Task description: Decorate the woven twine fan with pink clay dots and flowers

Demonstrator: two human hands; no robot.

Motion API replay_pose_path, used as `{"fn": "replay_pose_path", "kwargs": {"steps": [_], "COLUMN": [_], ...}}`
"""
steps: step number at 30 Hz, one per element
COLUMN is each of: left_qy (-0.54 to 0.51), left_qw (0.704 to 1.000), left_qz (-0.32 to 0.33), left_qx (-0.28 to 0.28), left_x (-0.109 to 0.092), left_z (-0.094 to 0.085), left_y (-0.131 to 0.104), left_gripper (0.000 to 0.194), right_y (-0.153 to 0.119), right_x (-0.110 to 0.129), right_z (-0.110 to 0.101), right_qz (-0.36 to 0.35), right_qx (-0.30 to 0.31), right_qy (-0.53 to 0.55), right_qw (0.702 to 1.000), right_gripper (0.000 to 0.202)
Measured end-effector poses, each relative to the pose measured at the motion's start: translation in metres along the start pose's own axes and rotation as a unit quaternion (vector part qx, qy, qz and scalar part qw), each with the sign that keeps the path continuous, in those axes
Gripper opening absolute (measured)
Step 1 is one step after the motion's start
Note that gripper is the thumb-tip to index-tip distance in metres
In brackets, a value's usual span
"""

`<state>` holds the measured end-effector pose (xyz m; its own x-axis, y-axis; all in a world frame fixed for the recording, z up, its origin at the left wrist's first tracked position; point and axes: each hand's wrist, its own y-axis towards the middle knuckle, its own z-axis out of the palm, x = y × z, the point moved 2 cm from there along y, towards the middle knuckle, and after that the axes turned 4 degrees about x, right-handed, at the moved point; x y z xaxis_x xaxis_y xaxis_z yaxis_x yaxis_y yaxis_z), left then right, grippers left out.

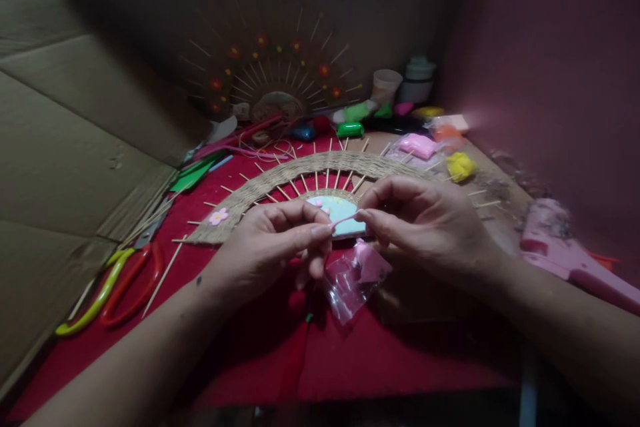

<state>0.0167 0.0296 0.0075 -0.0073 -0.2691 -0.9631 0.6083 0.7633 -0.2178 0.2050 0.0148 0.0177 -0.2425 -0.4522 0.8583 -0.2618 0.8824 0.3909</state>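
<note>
A thin pink strand of soft clay (345, 219) stretches between my two hands. The fingertips of my left hand (280, 237) pinch one end, and those of my right hand (420, 220) pinch the other. Just behind them lies a woven fan (280, 177) of twine on thin sticks. A pink clay flower (219, 216) sits on its left end. The fan's light blue half-round centre (325, 203) bears small pink and yellowish spots, partly hidden by my hands. Below my fingers is an opened clear packet of pink clay (367, 261).
Scissors (133, 287) with yellow and red handles lie at the left beside cardboard (75, 147). A pink glue gun (575, 253) rests at the right. Clay packets (420, 145), a cup (387, 85) and a second flowered fan (277, 70) stand or lie at the back.
</note>
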Motion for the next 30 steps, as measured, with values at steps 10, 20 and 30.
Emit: {"fn": "replay_pose_path", "kwargs": {"steps": [10, 20, 30], "left_qy": [-0.003, 0.055, -0.005], "left_qw": [0.999, 0.996, 0.998], "left_qz": [0.033, 0.074, 0.055], "left_qx": [0.005, 0.009, 0.002], "left_x": [0.0, -0.002, -0.006], "left_z": [0.014, 0.013, 0.001], "left_y": [0.002, -0.003, 0.0], "left_gripper": [0.014, 0.01, 0.01], "right_y": [-0.002, 0.001, 0.006], "right_x": [0.005, -0.004, -0.02], "right_z": [0.002, 0.002, -0.002], "right_qz": [-0.069, -0.044, 0.238], "right_qx": [0.056, 0.002, 0.033], "right_qy": [-0.057, -0.095, 0.326], "right_qw": [0.994, 0.994, 0.914], "right_gripper": [0.004, 0.009, 0.009]}}
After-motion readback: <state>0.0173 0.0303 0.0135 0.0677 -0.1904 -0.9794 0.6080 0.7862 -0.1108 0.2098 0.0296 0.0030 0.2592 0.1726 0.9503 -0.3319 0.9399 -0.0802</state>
